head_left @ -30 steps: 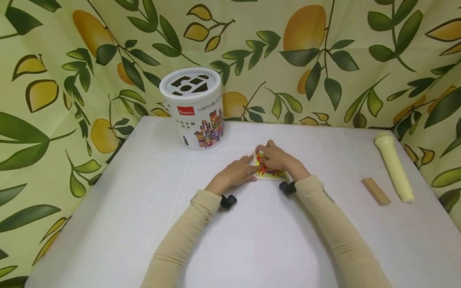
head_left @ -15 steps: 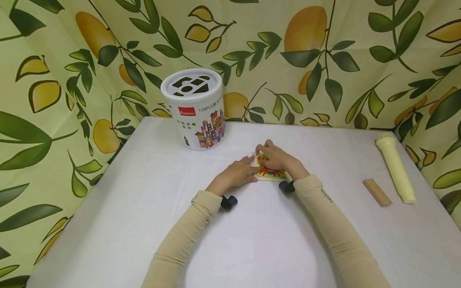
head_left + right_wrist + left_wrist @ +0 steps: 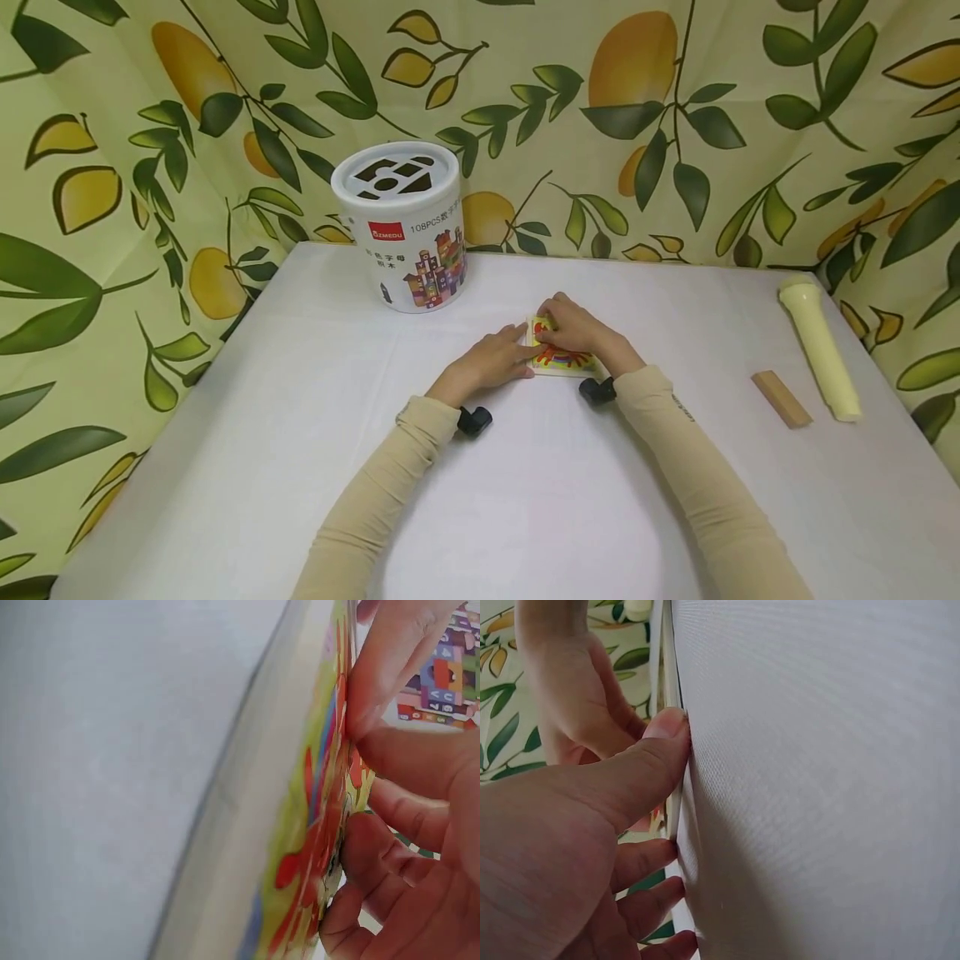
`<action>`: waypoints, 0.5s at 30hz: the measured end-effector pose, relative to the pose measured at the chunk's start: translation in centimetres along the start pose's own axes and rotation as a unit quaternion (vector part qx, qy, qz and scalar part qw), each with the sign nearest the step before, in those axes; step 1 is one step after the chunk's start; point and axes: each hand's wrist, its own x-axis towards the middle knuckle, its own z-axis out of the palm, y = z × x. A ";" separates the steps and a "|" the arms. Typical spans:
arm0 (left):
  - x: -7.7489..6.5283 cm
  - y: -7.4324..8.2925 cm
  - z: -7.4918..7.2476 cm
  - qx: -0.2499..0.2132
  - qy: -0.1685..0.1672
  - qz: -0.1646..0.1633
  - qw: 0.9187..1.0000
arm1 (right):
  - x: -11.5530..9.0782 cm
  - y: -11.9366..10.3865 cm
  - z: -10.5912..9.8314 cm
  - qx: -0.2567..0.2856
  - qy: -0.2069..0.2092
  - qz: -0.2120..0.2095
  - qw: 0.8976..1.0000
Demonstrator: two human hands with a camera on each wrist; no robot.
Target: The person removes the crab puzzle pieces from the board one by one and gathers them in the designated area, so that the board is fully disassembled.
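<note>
1. Yellow and red cover the picture board [image 3: 562,361], lying right of the white tub [image 3: 405,233] and nearer the person.
2. Left hand [image 3: 493,358]: fingers fairly straight, touching the board's tub-side edge. Right hand [image 3: 574,327]: fingers bent against its face — whether they pinch anything, I cannot tell.
3. Fingertip work seems in hand — next probably calls for a steady edge.

I see a wrinkled beige fabric left sleeve [image 3: 378,492] and a matching right sleeve [image 3: 708,479] with small dark lettering [image 3: 683,408] near its cuff. Rounded black cameras [image 3: 475,421] are worn beside the left hand [image 3: 491,360] and the right hand [image 3: 576,327].
</note>
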 end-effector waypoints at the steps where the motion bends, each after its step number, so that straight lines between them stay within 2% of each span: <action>1: 0.0 0.0 0.0 0.000 0.000 0.001 1.000 | 0.0 0.1 0.0 0.006 0.004 0.002 1.000; 5: 0.0 -0.1 0.0 -0.002 0.003 0.005 1.000 | 0.0 0.3 0.1 0.031 0.023 0.009 0.999; 10: 0.0 -0.1 0.0 -0.001 0.004 0.007 1.000 | -0.3 0.7 -0.2 0.098 0.048 0.014 0.994; 12: -0.1 0.0 0.0 0.001 0.002 0.006 1.000 | -0.6 1.0 -0.6 0.133 0.060 0.032 0.989; 15: -0.4 -0.1 0.0 -0.003 -0.002 0.002 1.000 | -1.1 1.9 -1.5 0.185 0.080 0.083 0.976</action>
